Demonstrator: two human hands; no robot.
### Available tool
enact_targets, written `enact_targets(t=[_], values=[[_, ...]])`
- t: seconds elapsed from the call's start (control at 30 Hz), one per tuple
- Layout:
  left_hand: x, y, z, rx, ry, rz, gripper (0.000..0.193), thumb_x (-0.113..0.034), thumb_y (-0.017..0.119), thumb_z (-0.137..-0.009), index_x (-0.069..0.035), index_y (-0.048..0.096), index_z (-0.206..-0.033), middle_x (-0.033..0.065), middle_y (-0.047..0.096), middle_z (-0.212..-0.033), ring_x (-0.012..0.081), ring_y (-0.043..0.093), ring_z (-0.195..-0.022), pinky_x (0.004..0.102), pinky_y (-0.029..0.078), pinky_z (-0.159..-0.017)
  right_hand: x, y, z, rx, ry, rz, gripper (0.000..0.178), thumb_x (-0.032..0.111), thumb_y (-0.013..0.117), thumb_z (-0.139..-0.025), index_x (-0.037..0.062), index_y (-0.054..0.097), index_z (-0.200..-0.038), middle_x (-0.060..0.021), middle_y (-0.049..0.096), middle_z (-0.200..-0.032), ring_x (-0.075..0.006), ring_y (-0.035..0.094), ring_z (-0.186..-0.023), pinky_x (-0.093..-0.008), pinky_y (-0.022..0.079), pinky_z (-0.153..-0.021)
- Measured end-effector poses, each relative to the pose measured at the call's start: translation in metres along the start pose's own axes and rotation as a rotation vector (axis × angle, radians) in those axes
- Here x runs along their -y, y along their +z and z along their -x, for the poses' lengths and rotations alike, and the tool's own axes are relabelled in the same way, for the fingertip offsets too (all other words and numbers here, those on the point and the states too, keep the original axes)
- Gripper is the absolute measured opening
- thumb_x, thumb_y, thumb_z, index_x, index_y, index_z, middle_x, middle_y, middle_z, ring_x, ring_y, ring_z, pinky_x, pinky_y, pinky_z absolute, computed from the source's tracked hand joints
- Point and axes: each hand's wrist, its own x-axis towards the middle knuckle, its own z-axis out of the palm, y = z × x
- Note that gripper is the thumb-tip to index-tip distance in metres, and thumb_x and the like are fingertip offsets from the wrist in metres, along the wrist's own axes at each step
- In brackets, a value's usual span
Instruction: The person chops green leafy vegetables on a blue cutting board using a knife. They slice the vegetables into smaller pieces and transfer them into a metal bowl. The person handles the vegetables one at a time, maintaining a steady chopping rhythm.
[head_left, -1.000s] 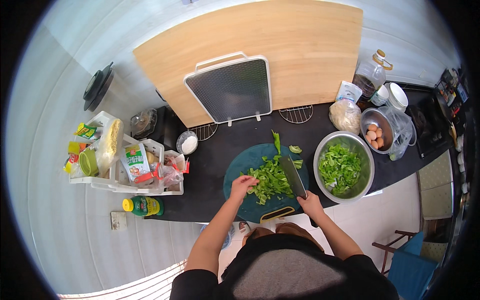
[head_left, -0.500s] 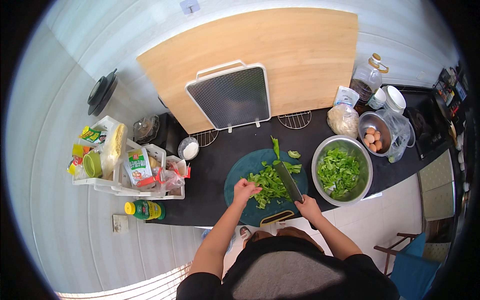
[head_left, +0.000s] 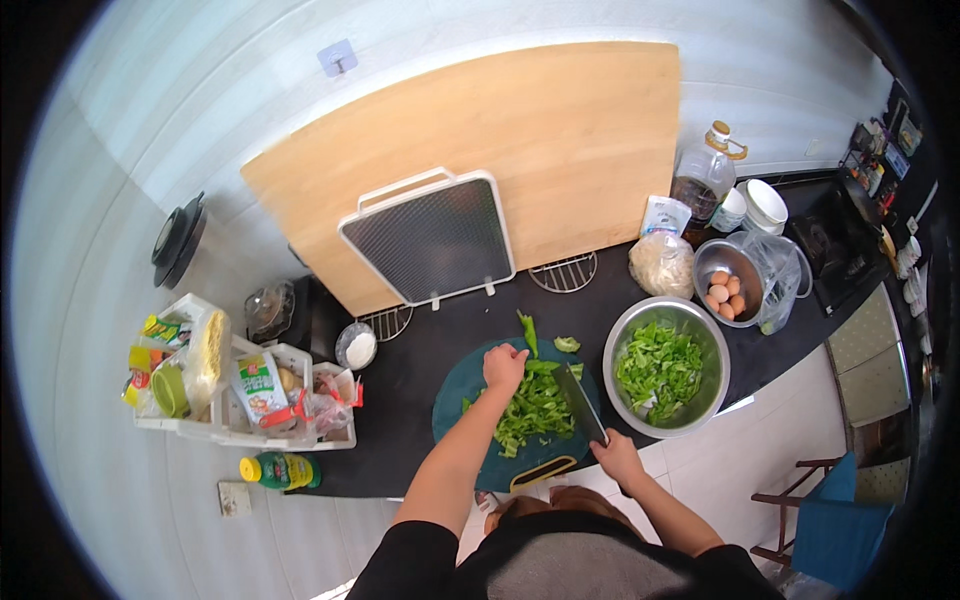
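Observation:
My right hand (head_left: 618, 458) grips the handle of a kitchen knife (head_left: 579, 403), its broad dark blade slanting up and left over the right part of a round dark green cutting board (head_left: 462, 385). A heap of chopped leafy greens (head_left: 535, 408) lies on the board, left of the blade. At the heap's upper left is my left hand (head_left: 504, 368), fingers bunched and pointing right; whatever is in them is hidden. A long green piece (head_left: 528, 332) and a small leaf piece (head_left: 567, 344) lie at the board's far edge. Right of the board stands a steel bowl (head_left: 716, 372) of cut greens.
Eggs (head_left: 726, 296) sit in a smaller steel bowl (head_left: 705, 262) behind, beside a clear plastic bag (head_left: 778, 270). At left are white baskets (head_left: 250, 438) of packets, a small bowl of white powder (head_left: 356, 346) and a green bottle (head_left: 290, 470). A black grill-like panel (head_left: 430, 240) leans against a wooden board (head_left: 580, 130).
My left hand has moved from the heap's left side to its far upper left. The knife stays in my right hand over the board's right part. The whole view has shifted.

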Motion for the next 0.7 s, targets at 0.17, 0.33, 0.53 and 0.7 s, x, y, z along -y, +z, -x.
enact_targets(t=[0.17,0.33,0.53,0.7], values=[[-0.031,0.026,-0.027,0.096,-0.168,-0.150,0.039,-0.037,0.070,-0.071,-0.001,0.062,-0.083,0.0151,0.062,-0.085,0.0311,0.058,-0.090,0.0419,0.049,-0.075,0.002,-0.010,0.012,0.025,0.063,0.037,0.027,0.026,0.062,-0.077,0.0006,0.053,-0.075,-0.0239,0.059,-0.068,-0.0424,0.058,-0.071,-0.0477,0.046,-0.062],[0.013,0.039,-0.045,0.122,-0.148,0.154,0.033,-0.029,0.072,-0.067,0.000,0.063,-0.079,0.0151,0.064,-0.082,0.0309,0.062,-0.075,0.0415,0.049,-0.068,-0.005,-0.006,0.012,0.047,0.046,0.069,0.029,0.028,0.062,-0.077,0.0003,0.053,-0.075,-0.0221,0.058,-0.064,-0.0402,0.058,-0.064,-0.0440,0.044,-0.056],[0.036,-0.044,-0.004,0.274,-0.382,0.873,0.023,-0.020,0.067,-0.080,-0.005,0.060,-0.096,-0.0012,0.057,-0.071,0.0065,0.051,-0.056,0.0208,0.040,-0.048,0.000,0.005,0.005,0.120,-0.157,0.169,0.024,0.027,0.061,-0.078,0.0036,0.055,-0.076,-0.0209,0.059,-0.066,-0.0399,0.059,-0.068,-0.0474,0.047,-0.061],[0.072,-0.105,0.054,0.063,-0.268,1.049,0.014,-0.017,0.063,-0.083,-0.007,0.060,-0.091,-0.0020,0.060,-0.078,0.0045,0.050,-0.063,0.0194,0.041,-0.056,0.023,0.033,-0.010,0.420,-0.449,0.386,0.023,0.026,0.054,-0.081,0.0040,0.057,-0.079,-0.0196,0.061,-0.068,-0.0387,0.060,-0.067,-0.0475,0.048,-0.062]])
